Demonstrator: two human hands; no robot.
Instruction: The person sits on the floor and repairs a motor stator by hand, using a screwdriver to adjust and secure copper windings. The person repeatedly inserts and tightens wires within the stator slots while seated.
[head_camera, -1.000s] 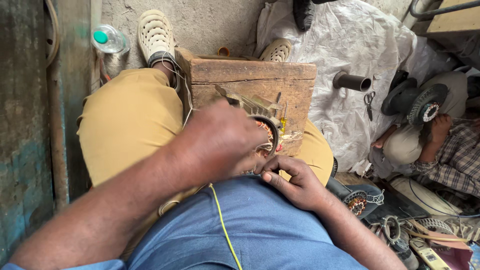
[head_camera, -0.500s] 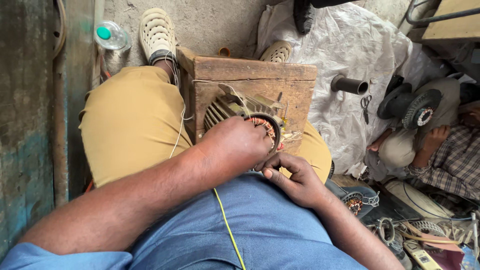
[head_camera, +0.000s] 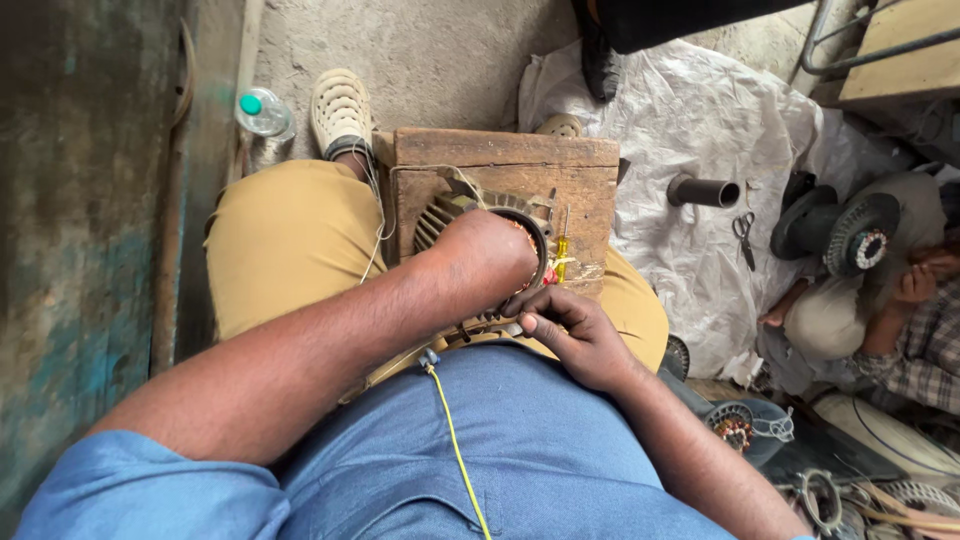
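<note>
A finned metal motor stator (head_camera: 450, 215) lies on a wooden block (head_camera: 500, 160) between my knees. My left hand (head_camera: 485, 262) covers the stator's round opening, with its fingers curled into the bore among the copper windings. My right hand (head_camera: 575, 330) sits just below the stator's near rim, its fingers pinched on a thin wire end there. A yellow-handled tool (head_camera: 562, 255) lies on the block beside the stator. A yellow cord (head_camera: 455, 450) hangs down my blue shirt.
A plastic bottle (head_camera: 262, 112) stands by my sandalled foot (head_camera: 340, 110). A white sheet (head_camera: 700, 120) at right carries a dark pipe piece (head_camera: 703, 192) and scissors (head_camera: 743, 235). Another person (head_camera: 880, 290) sits at right with a fan motor (head_camera: 858, 235). More motor parts (head_camera: 735, 425) lie at lower right.
My left hand has slid from on top of the stator down into its opening, so the cooling fins now show. My right hand has stayed at the near rim.
</note>
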